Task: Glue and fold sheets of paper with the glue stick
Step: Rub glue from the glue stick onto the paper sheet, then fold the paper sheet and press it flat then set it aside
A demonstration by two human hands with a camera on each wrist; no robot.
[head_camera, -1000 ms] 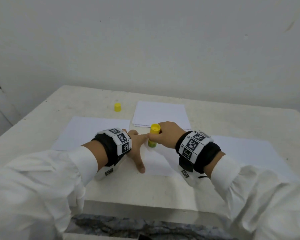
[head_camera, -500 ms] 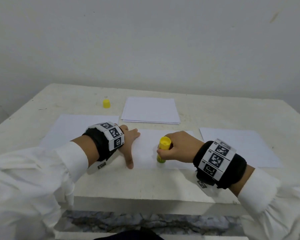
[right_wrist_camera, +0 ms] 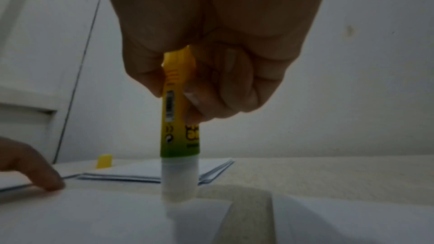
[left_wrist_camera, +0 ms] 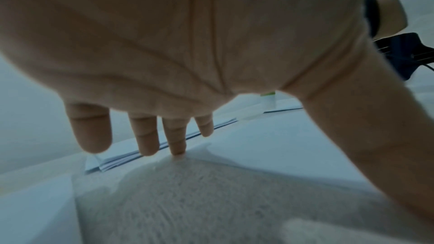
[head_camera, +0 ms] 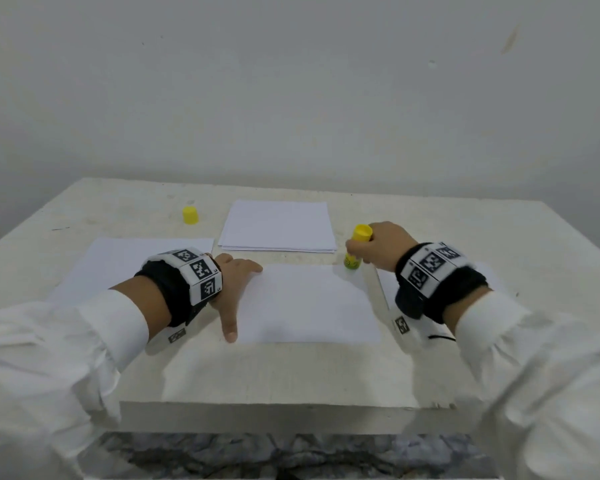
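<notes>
My right hand (head_camera: 378, 245) has carried the glue stick (head_camera: 355, 251) from the near edge to the sheet's (head_camera: 309, 303) far right corner, fingers pinching it upright. My left hand (head_camera: 234, 289) presses flat. I judge gluing underway; no fold yet.

Bare table (head_camera: 291, 372) strip near front edge; paper stack (head_camera: 278, 226), yellow cap (head_camera: 190, 215) block far side

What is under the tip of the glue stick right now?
The glue stick, held upright by the right hand, has its clear tip down on the far right corner of the middle sheet. The contact spot itself is covered by the tip.
</notes>
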